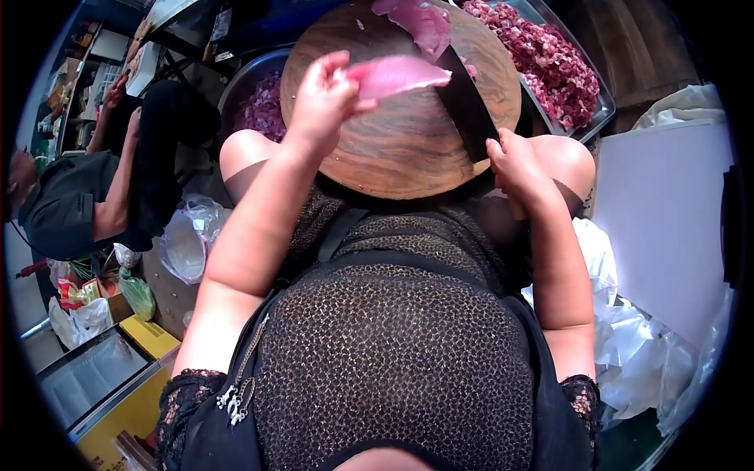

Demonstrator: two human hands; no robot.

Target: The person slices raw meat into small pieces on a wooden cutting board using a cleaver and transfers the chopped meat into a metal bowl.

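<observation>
A slice of pink raw meat hangs from the closed fingers of my left hand, lifted above the round wooden chopping board. My right hand is wrapped round the handle end of a broad dark cleaver, whose blade lies over the right part of the board. Near the blade's far end rests a larger piece of raw meat, partly cut off by the top of the view. A small scrap of meat shows just right of the blade.
A metal tray of chopped meat stands right of the board. Left of it, a basin holds more meat. Another person sits at far left. Plastic bags lie between us; a white board is at right.
</observation>
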